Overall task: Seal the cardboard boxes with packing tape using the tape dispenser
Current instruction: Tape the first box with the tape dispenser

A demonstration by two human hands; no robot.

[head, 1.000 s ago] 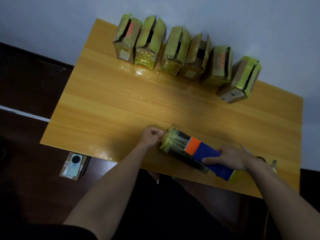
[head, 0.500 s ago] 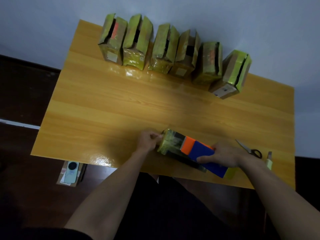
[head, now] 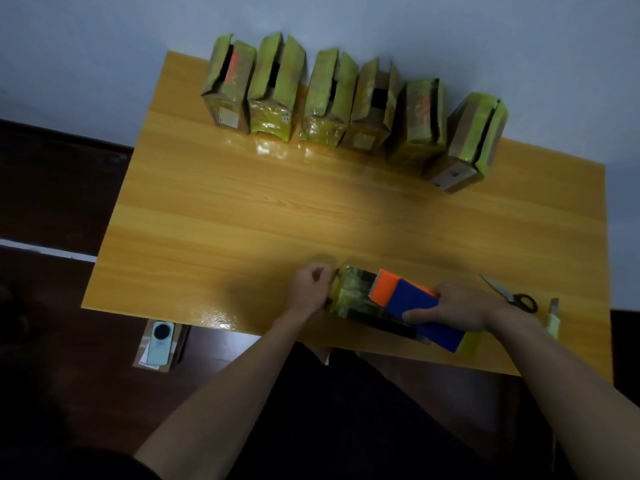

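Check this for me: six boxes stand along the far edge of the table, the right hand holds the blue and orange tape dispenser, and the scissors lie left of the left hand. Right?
Nearly. The scissors lie on the table's right side, beyond the right hand, not left of the left hand. The head view shows this. The six boxes and the tape dispenser are as stated.

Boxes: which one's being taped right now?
The box at the near table edge, apart from the back row of six: left hand grips its end, right hand holds the tape dispenser on it.
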